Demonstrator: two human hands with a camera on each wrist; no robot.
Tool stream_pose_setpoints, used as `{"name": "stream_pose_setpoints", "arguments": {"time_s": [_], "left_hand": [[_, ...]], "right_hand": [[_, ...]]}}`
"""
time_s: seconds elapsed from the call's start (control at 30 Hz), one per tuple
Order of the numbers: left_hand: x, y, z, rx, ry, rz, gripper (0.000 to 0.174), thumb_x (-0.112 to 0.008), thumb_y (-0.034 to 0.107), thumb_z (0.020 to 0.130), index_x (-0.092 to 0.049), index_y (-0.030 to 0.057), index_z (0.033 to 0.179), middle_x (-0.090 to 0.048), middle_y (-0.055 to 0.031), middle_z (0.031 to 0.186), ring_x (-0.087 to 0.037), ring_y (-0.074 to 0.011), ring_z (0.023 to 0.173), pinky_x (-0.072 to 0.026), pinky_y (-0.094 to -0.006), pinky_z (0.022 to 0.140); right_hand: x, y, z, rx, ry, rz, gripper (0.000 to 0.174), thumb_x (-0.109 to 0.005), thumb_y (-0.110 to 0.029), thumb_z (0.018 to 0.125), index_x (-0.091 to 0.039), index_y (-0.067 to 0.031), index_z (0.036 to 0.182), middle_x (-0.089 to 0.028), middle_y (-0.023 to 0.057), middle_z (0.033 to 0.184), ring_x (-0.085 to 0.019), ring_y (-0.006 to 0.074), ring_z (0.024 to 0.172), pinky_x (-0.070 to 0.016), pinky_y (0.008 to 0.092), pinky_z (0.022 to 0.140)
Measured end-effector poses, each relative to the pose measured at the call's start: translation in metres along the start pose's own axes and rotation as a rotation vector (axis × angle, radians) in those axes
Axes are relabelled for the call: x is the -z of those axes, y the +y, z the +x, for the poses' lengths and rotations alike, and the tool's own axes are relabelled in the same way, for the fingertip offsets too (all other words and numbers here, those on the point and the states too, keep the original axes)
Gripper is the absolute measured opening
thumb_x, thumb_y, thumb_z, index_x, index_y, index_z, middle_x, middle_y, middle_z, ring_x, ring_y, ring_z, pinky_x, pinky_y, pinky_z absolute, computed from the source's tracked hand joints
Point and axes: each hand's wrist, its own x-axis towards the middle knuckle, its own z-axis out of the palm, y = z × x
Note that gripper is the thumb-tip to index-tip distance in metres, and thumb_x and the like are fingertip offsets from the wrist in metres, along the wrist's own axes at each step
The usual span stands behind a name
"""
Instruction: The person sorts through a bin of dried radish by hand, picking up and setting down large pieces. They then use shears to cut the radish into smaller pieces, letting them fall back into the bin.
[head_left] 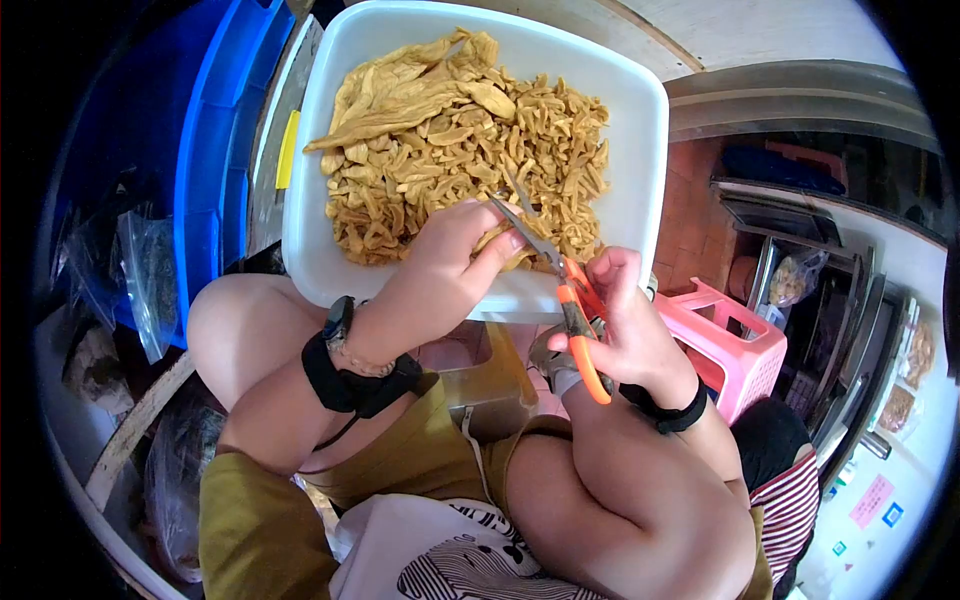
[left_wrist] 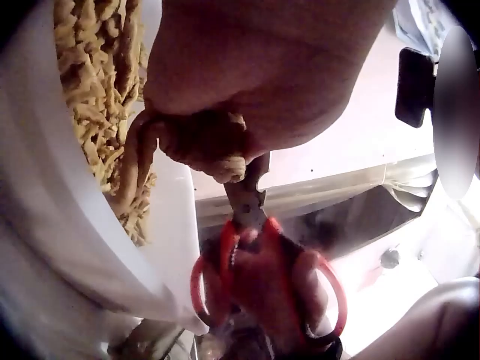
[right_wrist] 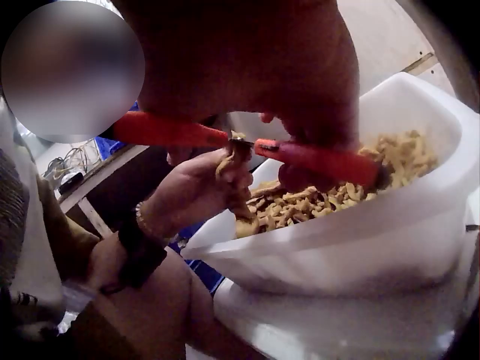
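Observation:
My right hand (head_left: 630, 325) grips a pair of scissors (head_left: 582, 350) with orange handles, its blades spread apart and pointing over a white tub (head_left: 640, 150). My left hand (head_left: 445, 250) pinches a wrinkled yellow-brown strip (left_wrist: 225, 166) just at the blades. One end of that strip hangs down beside the hand in the left wrist view. Short cut pieces (head_left: 560, 130) of the same yellow-brown food fill much of the tub. Longer uncut strips (head_left: 400, 115) lie on top at the tub's far left.
A blue crate (head_left: 205, 170) stands left of the tub, with clear plastic bags (head_left: 150, 280) by it. On the right are a pink stool (head_left: 735, 345) and a rack with bagged goods (head_left: 797, 275). The person's bare knees sit close under the tub's near edge.

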Motion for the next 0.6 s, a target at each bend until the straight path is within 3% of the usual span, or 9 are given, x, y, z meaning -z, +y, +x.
{"name": "stream_pose_setpoints", "arguments": {"time_s": [0.13, 0.2, 0.27, 0.33, 0.47, 0.53, 0.6], "left_hand": [[0.007, -0.003, 0.003, 0.042, -0.032, 0.028, 0.021, -0.058, 0.012, 0.092, -0.058, -0.0023, 0.107, -0.063, -0.0117, 0.089, -0.059, -0.0226, 0.082, -0.0452, -0.0314, 0.077], [0.013, -0.003, 0.008, 0.071, -0.028, 0.117, 0.020, -0.058, 0.013, 0.092, -0.058, -0.0019, 0.106, -0.061, -0.0096, 0.086, -0.057, -0.0205, 0.080, -0.0446, -0.0302, 0.076], [0.015, -0.003, 0.009, 0.098, -0.023, 0.206, 0.020, -0.058, 0.014, 0.092, -0.058, -0.0015, 0.105, -0.059, -0.0075, 0.082, -0.056, -0.0184, 0.078, -0.0440, -0.0290, 0.074], [0.014, -0.001, 0.010, 0.141, 0.103, -0.047, 0.019, -0.060, 0.015, 0.089, -0.057, -0.0018, 0.096, -0.055, -0.0139, 0.071, -0.053, -0.0231, 0.068, -0.0415, -0.0343, 0.064], [0.020, -0.010, 0.009, 0.257, 0.086, -0.227, 0.024, -0.061, 0.016, 0.090, -0.055, -0.0021, 0.104, -0.056, -0.0079, 0.074, -0.053, -0.0141, 0.070, -0.0414, -0.0320, 0.064], [0.022, -0.009, 0.008, 0.225, 0.158, -0.247, 0.029, -0.061, 0.017, 0.091, -0.052, -0.0023, 0.111, -0.058, -0.0031, 0.085, -0.053, -0.0087, 0.078, -0.0441, -0.0283, 0.069], [0.019, -0.008, 0.011, 0.237, 0.204, -0.349, 0.029, -0.060, 0.018, 0.092, -0.053, -0.0026, 0.111, -0.058, -0.0031, 0.091, -0.053, -0.0085, 0.081, -0.0450, -0.0271, 0.073]], "right_hand": [[0.000, -0.001, -0.008, -0.090, -0.004, 0.014, 0.070, -0.082, -0.035, 0.073, -0.028, -0.0028, 0.103, -0.044, 0.0086, 0.075, -0.048, 0.0229, 0.062, -0.0427, 0.0346, 0.057], [-0.003, 0.004, -0.013, -0.191, -0.030, 0.157, 0.063, -0.083, -0.013, 0.074, -0.025, -0.0091, 0.098, -0.037, 0.0057, 0.093, -0.042, 0.0101, 0.076, -0.0406, 0.0230, 0.064], [-0.007, 0.005, -0.015, -0.197, -0.009, 0.164, 0.062, -0.082, -0.010, 0.075, -0.023, -0.0100, 0.097, -0.039, 0.0057, 0.091, -0.041, 0.0086, 0.071, -0.0382, 0.0214, 0.060], [-0.008, 0.007, -0.015, -0.201, 0.014, 0.172, 0.062, -0.081, -0.007, 0.076, -0.022, -0.0108, 0.096, -0.041, 0.0057, 0.089, -0.039, 0.0071, 0.067, -0.0357, 0.0198, 0.056], [-0.004, 0.006, -0.015, -0.202, 0.061, 0.184, 0.068, -0.084, -0.013, 0.074, -0.020, -0.0118, 0.097, -0.046, 0.0054, 0.080, -0.038, 0.0074, 0.062, -0.0342, 0.0213, 0.053], [-0.002, 0.009, -0.015, -0.194, 0.072, 0.153, 0.071, -0.085, -0.017, 0.072, -0.020, -0.0119, 0.098, -0.048, 0.0055, 0.078, -0.039, 0.0085, 0.062, -0.0350, 0.0222, 0.055], [-0.004, 0.017, -0.015, -0.044, 0.187, 0.078, 0.082, -0.091, -0.041, 0.059, -0.028, -0.0064, 0.098, -0.047, 0.0085, 0.077, -0.047, 0.0181, 0.062, -0.0420, 0.0315, 0.054]]}}
